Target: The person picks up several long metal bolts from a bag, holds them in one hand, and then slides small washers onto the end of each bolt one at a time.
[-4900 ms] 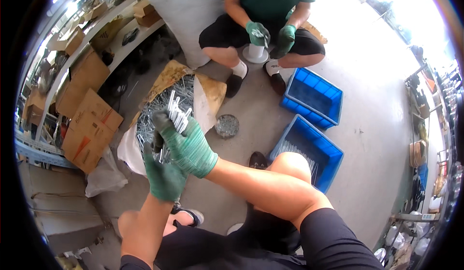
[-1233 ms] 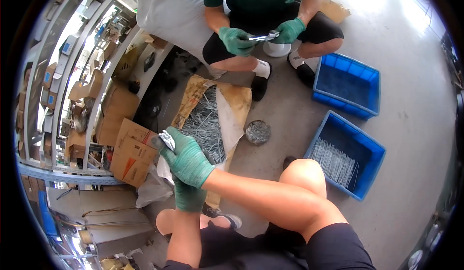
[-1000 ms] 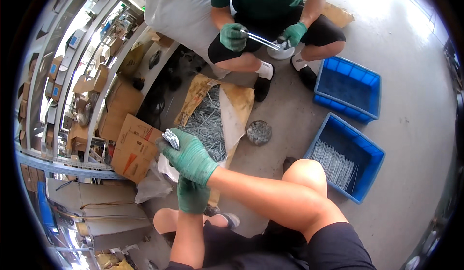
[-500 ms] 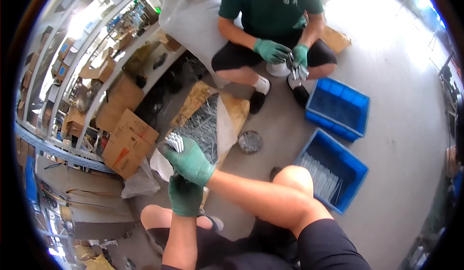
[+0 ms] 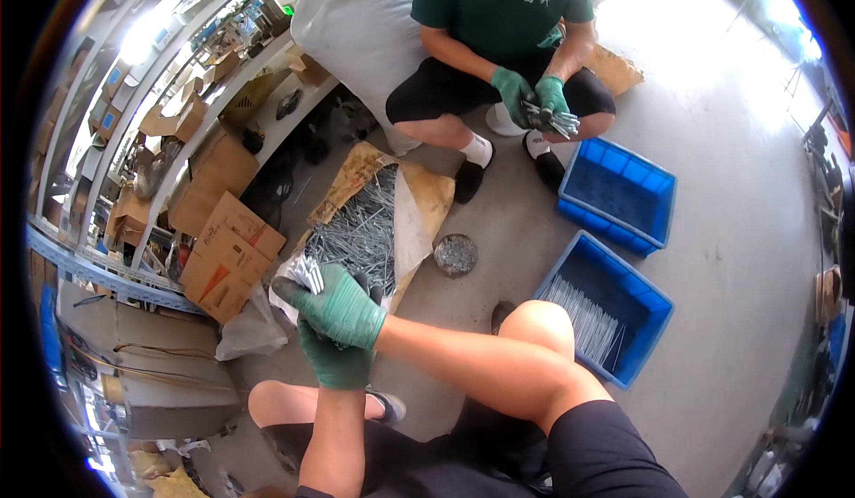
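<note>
My right hand, in a green glove with dark fingertips, is closed round a bundle of silver metal rods. The rod ends stick out past its thumb. Right below and against it, my left hand is closed too, gloved the same; the right hand hides most of its fingers and what lies in them. Just beyond both hands, an opened yellowish sack with a white lining holds a heap of loose metal rods.
Right of the sack stands a round tin of small metal parts. By my right knee, a blue crate holds rods laid side by side; another blue crate stands behind. Opposite sits a co-worker holding metal rods. Cardboard and shelving are left.
My hands have shifted slightly left, and the rod bundle has tilted with them. The co-worker's hands have turned the rods they hold to point right.
</note>
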Demonstrator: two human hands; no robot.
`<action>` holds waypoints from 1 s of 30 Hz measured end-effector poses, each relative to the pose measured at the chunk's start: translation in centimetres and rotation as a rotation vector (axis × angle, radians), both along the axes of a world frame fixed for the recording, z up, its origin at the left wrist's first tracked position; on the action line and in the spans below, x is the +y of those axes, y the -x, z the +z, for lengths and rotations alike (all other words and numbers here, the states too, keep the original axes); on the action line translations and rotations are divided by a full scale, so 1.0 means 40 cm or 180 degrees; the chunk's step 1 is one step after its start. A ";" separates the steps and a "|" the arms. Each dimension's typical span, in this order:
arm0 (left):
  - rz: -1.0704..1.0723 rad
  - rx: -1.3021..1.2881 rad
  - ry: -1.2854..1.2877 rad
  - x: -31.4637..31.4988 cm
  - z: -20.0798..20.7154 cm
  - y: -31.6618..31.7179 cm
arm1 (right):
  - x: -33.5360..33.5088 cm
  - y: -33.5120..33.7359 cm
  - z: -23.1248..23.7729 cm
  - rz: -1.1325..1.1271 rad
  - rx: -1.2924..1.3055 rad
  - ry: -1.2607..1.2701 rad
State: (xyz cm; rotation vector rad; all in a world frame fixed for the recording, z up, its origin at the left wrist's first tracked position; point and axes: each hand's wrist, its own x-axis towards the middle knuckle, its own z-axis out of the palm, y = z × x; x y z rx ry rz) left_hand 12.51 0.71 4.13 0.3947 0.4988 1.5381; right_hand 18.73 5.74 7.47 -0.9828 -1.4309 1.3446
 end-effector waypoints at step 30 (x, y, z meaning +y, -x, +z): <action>-0.0083 0.0009 0.0778 0.013 -0.104 0.122 | 0.044 0.017 -0.012 0.0292 0.1577 -0.0121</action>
